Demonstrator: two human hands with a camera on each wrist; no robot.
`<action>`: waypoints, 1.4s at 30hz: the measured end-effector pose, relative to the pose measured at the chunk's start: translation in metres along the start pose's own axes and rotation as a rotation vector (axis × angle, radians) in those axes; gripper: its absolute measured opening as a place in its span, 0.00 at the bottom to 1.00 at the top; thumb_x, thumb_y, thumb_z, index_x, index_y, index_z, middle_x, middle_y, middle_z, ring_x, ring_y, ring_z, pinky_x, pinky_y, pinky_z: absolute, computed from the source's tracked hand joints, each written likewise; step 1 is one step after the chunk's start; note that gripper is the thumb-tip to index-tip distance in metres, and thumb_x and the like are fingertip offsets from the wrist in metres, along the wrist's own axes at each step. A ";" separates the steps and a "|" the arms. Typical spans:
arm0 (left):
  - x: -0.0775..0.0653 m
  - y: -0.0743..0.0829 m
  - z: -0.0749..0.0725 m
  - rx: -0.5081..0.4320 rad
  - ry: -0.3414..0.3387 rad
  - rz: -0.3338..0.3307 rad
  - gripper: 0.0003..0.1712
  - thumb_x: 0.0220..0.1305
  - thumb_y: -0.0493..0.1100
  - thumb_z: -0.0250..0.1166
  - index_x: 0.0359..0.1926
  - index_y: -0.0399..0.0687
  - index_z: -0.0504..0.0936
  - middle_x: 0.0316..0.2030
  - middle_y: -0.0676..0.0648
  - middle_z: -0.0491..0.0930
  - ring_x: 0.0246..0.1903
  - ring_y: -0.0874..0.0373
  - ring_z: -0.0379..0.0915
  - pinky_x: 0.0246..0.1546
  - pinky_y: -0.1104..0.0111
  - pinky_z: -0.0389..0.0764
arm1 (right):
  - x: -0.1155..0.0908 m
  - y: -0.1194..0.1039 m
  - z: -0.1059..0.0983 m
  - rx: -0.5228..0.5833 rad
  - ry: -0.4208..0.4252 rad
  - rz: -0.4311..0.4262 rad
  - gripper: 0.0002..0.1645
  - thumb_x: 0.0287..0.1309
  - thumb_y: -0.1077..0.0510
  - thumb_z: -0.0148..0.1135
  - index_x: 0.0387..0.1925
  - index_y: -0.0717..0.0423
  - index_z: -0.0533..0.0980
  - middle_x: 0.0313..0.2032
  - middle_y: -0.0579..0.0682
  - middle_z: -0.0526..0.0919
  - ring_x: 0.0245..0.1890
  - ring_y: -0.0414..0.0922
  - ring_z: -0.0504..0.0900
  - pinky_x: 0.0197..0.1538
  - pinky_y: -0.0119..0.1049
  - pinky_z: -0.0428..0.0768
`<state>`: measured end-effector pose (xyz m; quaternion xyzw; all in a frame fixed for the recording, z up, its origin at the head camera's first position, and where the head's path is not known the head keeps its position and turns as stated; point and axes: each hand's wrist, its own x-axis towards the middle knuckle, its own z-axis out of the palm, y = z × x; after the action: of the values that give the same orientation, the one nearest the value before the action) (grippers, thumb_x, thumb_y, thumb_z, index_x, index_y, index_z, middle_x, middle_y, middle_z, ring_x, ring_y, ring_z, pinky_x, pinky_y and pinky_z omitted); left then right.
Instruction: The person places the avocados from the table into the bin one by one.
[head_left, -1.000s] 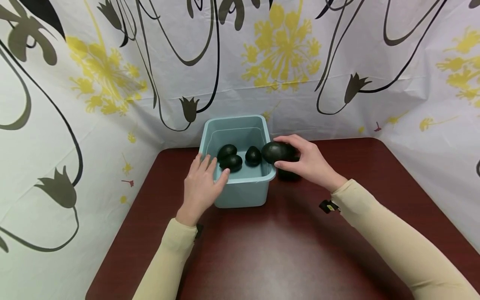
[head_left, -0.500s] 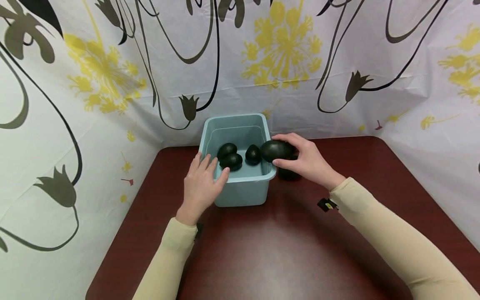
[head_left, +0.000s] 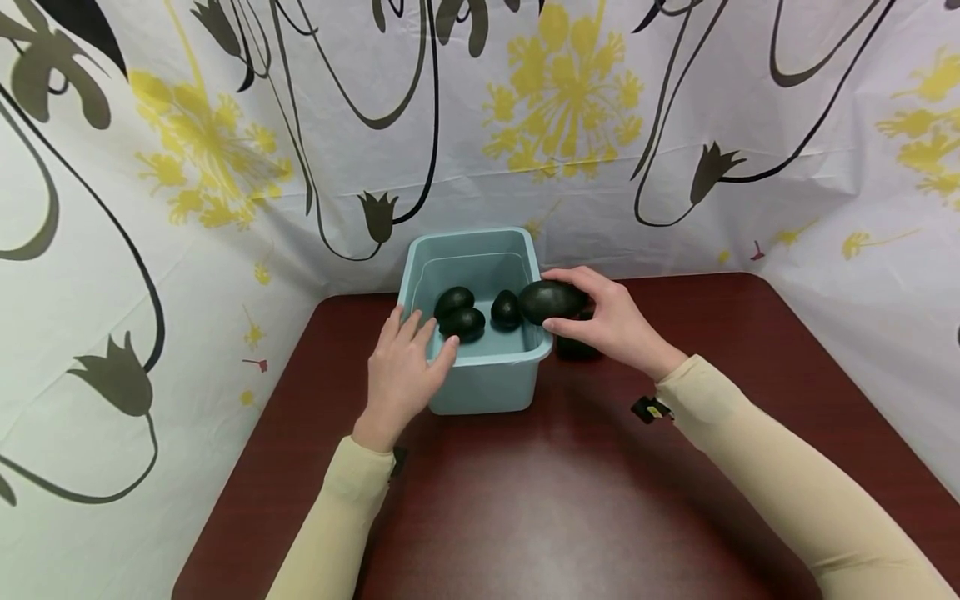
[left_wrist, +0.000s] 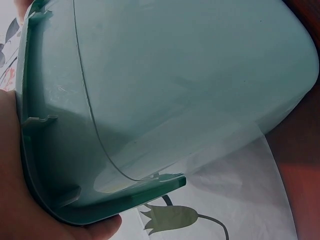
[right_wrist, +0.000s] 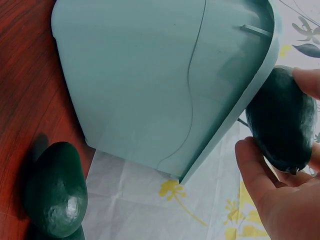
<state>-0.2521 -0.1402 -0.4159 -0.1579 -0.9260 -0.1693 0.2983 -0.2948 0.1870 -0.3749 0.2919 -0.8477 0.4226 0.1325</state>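
Note:
My right hand (head_left: 615,323) grips a dark green avocado (head_left: 551,302) between thumb and fingers at the right rim of a light blue plastic bin (head_left: 483,387). In the right wrist view the held avocado (right_wrist: 281,120) overlaps the edge of the rim. My left hand (head_left: 405,371) rests on the bin's front left corner with its fingers extended and spread. Inside the bin lie three avocados: two side by side on the left, one of them (head_left: 462,324) nearer the front, and a third (head_left: 506,311) toward the right wall.
Right of the bin, partly hidden under my right hand, an avocado (head_left: 576,346) sits on the dark red table (head_left: 540,500). The right wrist view shows it with another beneath. A white flowered cloth (head_left: 480,150) hangs close behind the bin.
The right hand and its avocado have shifted slightly left, a little farther over the bin's rim. The left hand and the avocados in the bin keep their places.

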 end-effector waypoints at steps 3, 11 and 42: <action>-0.001 0.001 0.000 0.000 -0.011 -0.006 0.36 0.71 0.65 0.52 0.59 0.40 0.83 0.62 0.37 0.76 0.70 0.40 0.59 0.60 0.44 0.73 | 0.000 0.000 0.001 0.003 -0.004 0.004 0.37 0.53 0.37 0.75 0.64 0.24 0.72 0.55 0.33 0.76 0.48 0.38 0.77 0.44 0.46 0.80; 0.001 0.000 0.000 0.004 -0.006 -0.004 0.35 0.71 0.64 0.52 0.58 0.40 0.84 0.62 0.37 0.76 0.70 0.40 0.59 0.60 0.44 0.72 | 0.002 0.000 0.001 0.006 -0.013 0.010 0.38 0.53 0.37 0.74 0.66 0.28 0.72 0.54 0.33 0.76 0.46 0.39 0.77 0.42 0.45 0.79; 0.001 0.000 -0.002 -0.011 -0.014 -0.015 0.37 0.70 0.65 0.52 0.61 0.40 0.81 0.63 0.37 0.76 0.70 0.40 0.59 0.60 0.45 0.73 | 0.012 -0.012 0.012 0.006 -0.049 -0.099 0.37 0.52 0.39 0.76 0.64 0.27 0.73 0.59 0.33 0.74 0.52 0.36 0.77 0.45 0.44 0.82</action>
<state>-0.2518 -0.1409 -0.4140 -0.1539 -0.9283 -0.1752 0.2896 -0.2964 0.1668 -0.3689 0.3443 -0.8340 0.4106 0.1316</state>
